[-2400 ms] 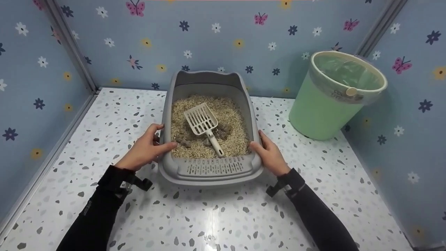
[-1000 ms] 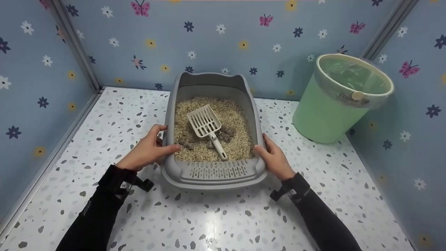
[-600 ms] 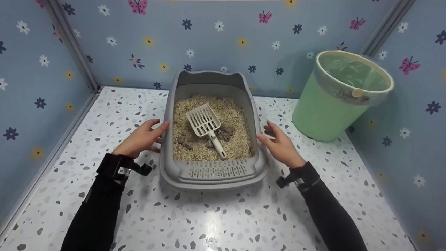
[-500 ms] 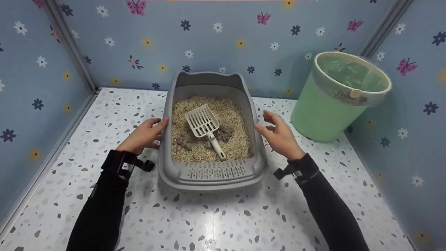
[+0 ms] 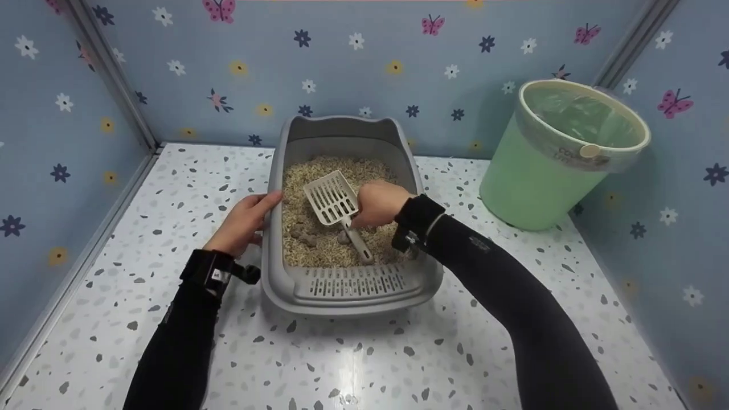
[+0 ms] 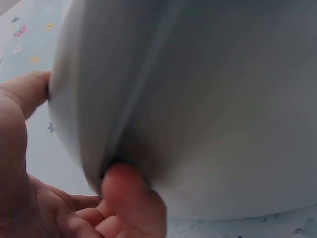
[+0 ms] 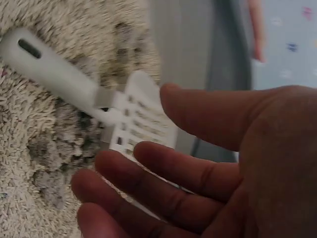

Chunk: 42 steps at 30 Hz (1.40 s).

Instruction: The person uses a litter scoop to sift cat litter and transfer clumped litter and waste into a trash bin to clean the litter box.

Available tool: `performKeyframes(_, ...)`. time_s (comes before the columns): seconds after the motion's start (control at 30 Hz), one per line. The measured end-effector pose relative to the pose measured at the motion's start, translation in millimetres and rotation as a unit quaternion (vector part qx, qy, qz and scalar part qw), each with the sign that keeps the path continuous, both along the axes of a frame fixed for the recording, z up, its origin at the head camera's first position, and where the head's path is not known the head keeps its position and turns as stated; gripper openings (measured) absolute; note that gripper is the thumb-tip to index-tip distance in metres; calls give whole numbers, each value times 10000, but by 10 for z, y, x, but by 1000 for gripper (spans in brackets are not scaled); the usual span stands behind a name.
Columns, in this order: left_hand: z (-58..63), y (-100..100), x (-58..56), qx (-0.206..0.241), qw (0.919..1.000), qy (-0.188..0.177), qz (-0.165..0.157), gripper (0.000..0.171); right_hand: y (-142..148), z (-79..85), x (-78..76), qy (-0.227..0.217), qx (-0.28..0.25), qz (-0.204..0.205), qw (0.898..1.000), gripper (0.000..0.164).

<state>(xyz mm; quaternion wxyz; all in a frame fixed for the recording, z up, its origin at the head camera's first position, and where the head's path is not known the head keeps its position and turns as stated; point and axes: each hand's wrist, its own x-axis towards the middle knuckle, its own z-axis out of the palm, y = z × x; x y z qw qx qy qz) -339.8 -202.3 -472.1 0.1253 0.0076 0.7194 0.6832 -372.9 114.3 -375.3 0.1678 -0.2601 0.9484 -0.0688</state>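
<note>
A grey litter box (image 5: 275, 245) stands on the speckled surface, filled with tan pellet litter (image 5: 319, 256) and several dark clumps (image 5: 306, 236). My left hand (image 5: 236, 225) grips its left rim; in the left wrist view the thumb (image 6: 29, 91) lies against the rim's outer side and a finger (image 6: 126, 191) hooks beneath. On the litter lies a beige slotted litter scoop (image 5: 360, 246), its handle toward me. My right hand (image 5: 380, 202) is over the box at the scoop's neck. In the right wrist view, its thumb and fingers are parted by the scoop head, not closed round the handle (image 7: 54, 74).
A green trash bin (image 5: 535, 176) with a clear liner and cream rim stands at the right. Blue floral panels (image 5: 342, 62) enclose the white speckled surface (image 5: 307, 364) at the back and both sides.
Both hands held the box's sides, then loosened. My right hand has left the right rim and moved left over the box to the scoop. My left hand has shifted farther up the left rim.
</note>
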Motion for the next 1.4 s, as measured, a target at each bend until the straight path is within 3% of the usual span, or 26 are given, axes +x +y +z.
performKeyframes(0.23, -48, 73, -12, 30, 9997, 124, 207, 100, -94, -245, -83, -257, 635, -393, 9969, 54)
performKeyframes(0.57, -71, 67, 10, 1, 9996, 85, 269, 102, -132, -433, -68, -424, 250, -371, 9981, 55)
performKeyframes(0.77, -81, 54, 4, 56, 9995, 70, 295, 102, -123, -485, -130, -587, -94, -657, 9961, 54)
performKeyframes(1.03, -68, 11, 10, -46, 9998, 58, 182, 101, -95, -402, -248, -799, -630, -925, 9905, 50)
performKeyframes(1.23, -62, 1, 6, -126, 9995, 75, 275, 103, -73, -279, -299, -1091, -938, -759, 9867, 37)
performKeyframes(1.3, -66, 5, 5, -121, 9994, 93, 300, 104, -43, -208, -305, -974, -921, -676, 9887, 40)
performKeyframes(1.4, -72, 10, 2, -112, 9993, 123, 328, 104, 35, -50, -300, -466, -726, -477, 9951, 42)
